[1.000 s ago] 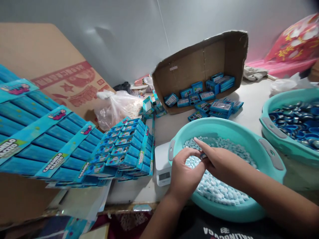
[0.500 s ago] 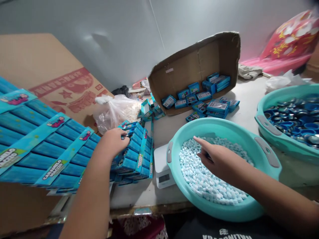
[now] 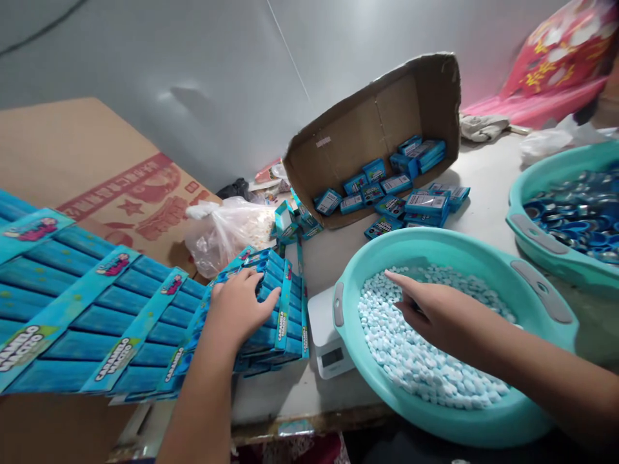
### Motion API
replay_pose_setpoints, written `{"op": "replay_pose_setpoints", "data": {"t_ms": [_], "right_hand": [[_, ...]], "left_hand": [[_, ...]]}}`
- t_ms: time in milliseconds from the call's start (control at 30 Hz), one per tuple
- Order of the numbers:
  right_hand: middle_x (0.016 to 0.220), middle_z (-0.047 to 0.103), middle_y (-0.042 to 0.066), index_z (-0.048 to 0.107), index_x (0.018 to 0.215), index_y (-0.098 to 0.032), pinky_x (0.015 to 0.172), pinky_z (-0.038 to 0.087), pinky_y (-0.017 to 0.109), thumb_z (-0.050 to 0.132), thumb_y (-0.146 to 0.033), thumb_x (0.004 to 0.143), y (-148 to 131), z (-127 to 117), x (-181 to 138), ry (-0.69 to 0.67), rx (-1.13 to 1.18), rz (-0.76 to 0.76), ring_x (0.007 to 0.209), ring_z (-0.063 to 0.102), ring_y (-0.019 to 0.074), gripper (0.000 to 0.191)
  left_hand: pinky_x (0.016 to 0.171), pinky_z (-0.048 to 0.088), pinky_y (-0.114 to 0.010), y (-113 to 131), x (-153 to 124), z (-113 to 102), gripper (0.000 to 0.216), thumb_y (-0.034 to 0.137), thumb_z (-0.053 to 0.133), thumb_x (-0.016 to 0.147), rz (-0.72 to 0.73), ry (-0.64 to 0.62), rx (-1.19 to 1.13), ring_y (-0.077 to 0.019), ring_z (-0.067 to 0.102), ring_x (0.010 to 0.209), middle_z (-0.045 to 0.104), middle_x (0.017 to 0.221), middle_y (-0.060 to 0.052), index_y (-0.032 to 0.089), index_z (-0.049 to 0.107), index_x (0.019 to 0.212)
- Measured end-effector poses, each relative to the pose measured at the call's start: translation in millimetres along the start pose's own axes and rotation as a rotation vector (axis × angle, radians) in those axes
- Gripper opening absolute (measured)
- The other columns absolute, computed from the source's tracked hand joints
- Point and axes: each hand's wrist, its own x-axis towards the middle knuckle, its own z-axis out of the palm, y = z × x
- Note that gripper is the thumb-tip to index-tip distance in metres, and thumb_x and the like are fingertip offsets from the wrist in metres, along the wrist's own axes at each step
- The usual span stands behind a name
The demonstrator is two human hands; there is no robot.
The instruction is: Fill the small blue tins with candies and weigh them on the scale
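My left hand lies flat with fingers spread on a stack of blue display packs at the table's left. My right hand hovers over small pale blue candies in a teal basin. Its index finger points left while the other fingers curl under, and what they hold is hidden. A small white scale sits between the stack and the basin.
A tipped cardboard box spills small blue cartons behind the basin. A second teal basin with blue caps stands at the right. Long rows of blue packs, a plastic bag and a large carton fill the left.
My left hand left the right hand over the basin, reached to the blue stack and now rests flat on it. My right hand stayed over the candies. The view shifted slightly.
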Motion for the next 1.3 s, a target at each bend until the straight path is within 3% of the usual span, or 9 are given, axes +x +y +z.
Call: {"op": "replay_pose_setpoints", "data": {"t_ms": [333,467,533,667,767,867,1000,1200,1300], "right_hand": [[0.082,0.07,0.008,0.044,0.15,-0.008,0.06,0.035,0.032,0.038,-0.024,0.098,-8.2,-4.1,0.1,-0.071,0.017,0.008,0.064,0.058,0.0193,0.055],[0.079,0.07,0.006,0.047,0.148,-0.009,0.057,0.037,0.03,0.043,-0.024,0.097,-8.7,-2.2,0.1,-0.053,0.075,0.01,0.062,0.057,0.0176,0.053],[0.078,0.07,0.005,0.048,0.147,-0.011,0.058,0.038,0.029,0.047,-0.023,0.095,-6.6,1.1,0.0,-0.039,0.097,-0.014,0.063,0.059,0.0177,0.053],[0.087,0.074,0.009,0.046,0.147,-0.008,0.066,0.047,0.031,0.053,-0.015,0.084,0.7,12.2,-1.4,-0.029,0.123,-0.109,0.076,0.068,0.022,0.064],[0.103,0.074,0.015,0.04,0.149,-0.006,0.075,0.054,0.035,0.052,-0.012,0.078,5.0,18.7,-3.4,-0.013,0.156,-0.152,0.09,0.071,0.0261,0.072],[0.122,0.07,0.018,0.039,0.148,-0.01,0.084,0.056,0.039,0.051,-0.012,0.079,5.1,20.3,-4.1,0.02,0.212,-0.22,0.105,0.07,0.0285,0.07],[0.118,0.07,0.019,0.034,0.149,-0.009,0.083,0.058,0.039,0.046,-0.009,0.084,4.6,21.6,-3.0,0.048,0.241,-0.325,0.101,0.071,0.0265,0.066],[0.135,0.063,0.017,0.033,0.151,-0.013,0.094,0.056,0.043,0.056,-0.012,0.083,4.6,28.4,-2.3,-0.029,0.338,-0.293,0.114,0.067,0.0278,0.072],[0.126,0.068,0.016,0.038,0.151,-0.011,0.089,0.057,0.044,0.06,-0.014,0.08,1.5,25.5,-2.2,-0.083,0.34,-0.192,0.108,0.068,0.0293,0.073]], "left_hand": [[0.108,0.039,-0.054,-8.9,-2.9,0.7,0.049,0.055,0.053,0.09,-0.133,-0.016,-0.282,-0.0374,0.058,0.125,0.064,0.134,-0.013,0.018,0.071,0.118],[0.119,0.026,-0.054,42.3,-29.2,-9.1,0.038,0.042,0.05,0.097,-0.233,0.413,-0.438,-0.033,0.053,0.131,0.061,0.136,-0.013,0.019,0.065,0.123],[0.104,0.045,-0.042,89.5,-47.3,-9.2,0.027,0.039,0.054,0.096,-0.154,0.55,-0.851,-0.026,0.063,0.113,0.069,0.117,-0.01,0.02,0.068,0.109],[0.083,0.055,-0.032,175.7,-70.1,2.2,0.018,0.026,0.067,0.085,0.09,0.079,-1.526,-0.018,0.068,0.089,0.07,0.099,-0.002,0.022,0.066,0.103],[0.084,0.056,-0.033,201.9,-72.8,10.6,0.03,0.012,0.066,0.076,0.092,0.027,-1.651,-0.0176,0.069,0.089,0.069,0.1,-0.003,0.021,0.061,0.104],[0.083,0.056,-0.034,202.1,-72.2,11.0,0.026,0.012,0.068,0.075,0.043,0.094,-1.649,-0.0181,0.067,0.088,0.067,0.094,-0.002,0.02,0.059,0.098],[0.082,0.053,-0.03,194.8,-74.1,4.2,0.011,0.01,0.063,0.078,0.256,0.299,-1.47,-0.016,0.061,0.089,0.059,0.092,-0.002,0.019,0.057,0.081],[0.082,0.052,-0.029,183.2,-76.3,3.4,0.013,0.012,0.064,0.082,0.392,0.097,-1.311,-0.0165,0.061,0.092,0.058,0.103,-0.005,0.02,0.068,0.091],[0.077,0.05,-0.027,181.6,-78.6,9.2,0.012,0.013,0.062,0.087,0.464,0.168,-1.294,-0.016,0.06,0.085,0.061,0.09,-0.004,0.02,0.07,0.09]]}}
